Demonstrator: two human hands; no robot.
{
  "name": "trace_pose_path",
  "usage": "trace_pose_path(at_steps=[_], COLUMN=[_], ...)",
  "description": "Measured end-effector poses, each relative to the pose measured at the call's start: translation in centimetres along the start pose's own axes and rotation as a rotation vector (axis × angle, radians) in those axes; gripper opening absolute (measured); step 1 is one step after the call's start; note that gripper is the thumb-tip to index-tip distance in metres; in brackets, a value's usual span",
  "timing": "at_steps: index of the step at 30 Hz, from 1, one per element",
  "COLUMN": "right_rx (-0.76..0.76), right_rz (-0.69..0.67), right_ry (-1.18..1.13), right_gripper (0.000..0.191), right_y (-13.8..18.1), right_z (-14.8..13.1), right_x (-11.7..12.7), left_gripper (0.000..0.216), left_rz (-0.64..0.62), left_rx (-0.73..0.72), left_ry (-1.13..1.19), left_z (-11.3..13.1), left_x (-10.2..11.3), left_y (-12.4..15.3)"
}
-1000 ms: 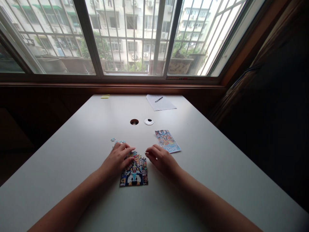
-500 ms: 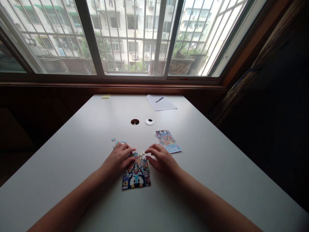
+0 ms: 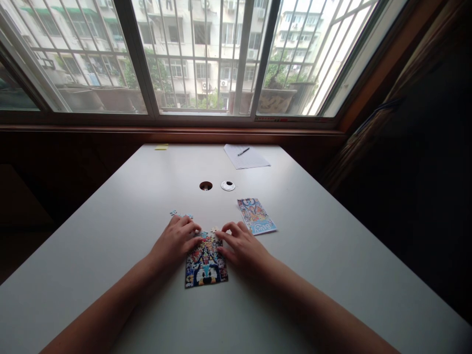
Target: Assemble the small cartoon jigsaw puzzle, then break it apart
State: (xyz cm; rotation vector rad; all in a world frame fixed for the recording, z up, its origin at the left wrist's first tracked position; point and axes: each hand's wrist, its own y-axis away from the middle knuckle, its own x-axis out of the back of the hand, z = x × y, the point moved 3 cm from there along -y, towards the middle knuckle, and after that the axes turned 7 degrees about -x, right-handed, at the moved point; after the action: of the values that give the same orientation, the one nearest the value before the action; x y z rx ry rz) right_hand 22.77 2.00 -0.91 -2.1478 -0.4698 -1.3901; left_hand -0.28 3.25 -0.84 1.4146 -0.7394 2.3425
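A small colourful jigsaw puzzle (image 3: 205,265), mostly assembled, lies on the white table (image 3: 313,255) in front of me. My left hand (image 3: 176,241) rests flat on its upper left part, fingers stretched out. On the puzzle's upper right edge sits my right hand (image 3: 239,246), its fingers pressing down beside a loose pale piece (image 3: 214,229) at the top edge. A few loose pieces (image 3: 177,214) lie just beyond my left hand. A printed picture card (image 3: 256,216) lies to the right of my right hand.
Further back the table has a round cable hole (image 3: 205,186) and its white cap (image 3: 227,185). A sheet of paper (image 3: 247,156) with a pen (image 3: 243,151) and a yellow sticky note (image 3: 161,146) lie near the far edge, below a barred window.
My right hand has moved left onto the puzzle's upper right edge, and a pale piece now lies at the top edge. The puzzle has shifted slightly under both hands.
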Motion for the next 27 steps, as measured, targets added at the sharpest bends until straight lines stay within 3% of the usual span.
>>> trace_pose_path(at_steps=[14,22,27], right_rx=[0.031,0.217,0.25], right_rz=[-0.025,-0.036,-0.056], right_ry=[0.019,0.042,0.035], right_gripper=[0.034,0.034,0.036], right_y=[0.0,0.0,0.0], right_z=[-0.6,-1.2,-1.1], right_x=[0.4,-0.5,-1.0], left_gripper=[0.011,0.009,0.008], left_rz=[-0.02,-0.023,-0.03], left_rx=[0.099,0.114,0.133], left_ry=[0.073,0.103,0.119], left_z=[0.0,-0.1,0.0], left_x=[-0.2,-0.5,-0.4], left_y=[-0.1,-0.1,-0.1])
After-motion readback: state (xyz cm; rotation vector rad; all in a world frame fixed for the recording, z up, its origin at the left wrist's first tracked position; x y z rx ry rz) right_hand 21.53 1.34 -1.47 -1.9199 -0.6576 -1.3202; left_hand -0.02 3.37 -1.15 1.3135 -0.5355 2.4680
